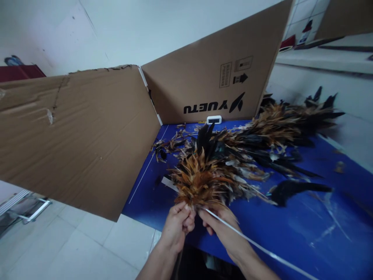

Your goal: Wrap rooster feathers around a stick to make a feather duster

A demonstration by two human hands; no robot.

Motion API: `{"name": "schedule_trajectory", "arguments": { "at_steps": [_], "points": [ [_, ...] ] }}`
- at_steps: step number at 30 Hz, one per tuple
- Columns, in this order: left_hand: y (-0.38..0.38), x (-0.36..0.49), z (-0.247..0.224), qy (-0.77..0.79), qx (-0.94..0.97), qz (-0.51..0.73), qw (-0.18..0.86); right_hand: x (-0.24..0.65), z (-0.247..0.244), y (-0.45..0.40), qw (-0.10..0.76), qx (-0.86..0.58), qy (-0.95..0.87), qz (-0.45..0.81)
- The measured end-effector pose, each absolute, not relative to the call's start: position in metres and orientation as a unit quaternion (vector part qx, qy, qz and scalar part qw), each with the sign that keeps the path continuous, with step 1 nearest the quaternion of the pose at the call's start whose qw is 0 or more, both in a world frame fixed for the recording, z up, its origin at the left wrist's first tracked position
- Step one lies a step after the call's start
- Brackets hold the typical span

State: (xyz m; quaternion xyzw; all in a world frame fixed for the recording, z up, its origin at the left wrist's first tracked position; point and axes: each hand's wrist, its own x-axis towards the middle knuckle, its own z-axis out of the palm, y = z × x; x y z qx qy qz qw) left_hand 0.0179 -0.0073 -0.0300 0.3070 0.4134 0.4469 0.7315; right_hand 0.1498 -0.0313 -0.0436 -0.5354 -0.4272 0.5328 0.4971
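Left hand (180, 224) is pinching feather bundle (201, 177); right hand (222, 227) is resting under white strip (272, 255), fingers curled, grip unclear.

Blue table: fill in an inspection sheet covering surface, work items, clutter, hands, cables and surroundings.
Surface: blue table, littered with feathers.
Job's things: feather bundle near the front edge; white strip from near its base toward lower right.
Clutter: loose feathers, mostly behind and right of the bundle; white device by the cardboard.
Hands: left hand pinches the bundle's base; right hand at the base, grip unclear.
Cables: nothing clearly seen.
Surroundings: cardboard left and behind; tiled floor at left.
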Motion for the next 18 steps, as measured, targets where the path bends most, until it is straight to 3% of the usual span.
{"name": "schedule_trajectory", "arguments": {
  "at_steps": [5,10,14,18],
  "points": [
    [-0.003,0.015,-0.028,0.442,0.339,0.436,0.707,0.162,-0.041,-0.077,0.473,-0.491,-0.696,0.225],
    [-0.003,0.017,-0.03,0.465,0.37,0.435,0.676,0.182,-0.035,-0.072,0.382,-0.54,-0.747,-0.067],
    [-0.003,0.016,-0.034,0.502,0.458,0.443,0.585,0.18,-0.033,-0.067,0.351,-0.515,-0.775,-0.103],
    [-0.01,0.018,-0.029,0.522,0.616,0.433,0.4,0.175,-0.018,-0.076,0.341,-0.467,-0.811,-0.095]
  ]
}}
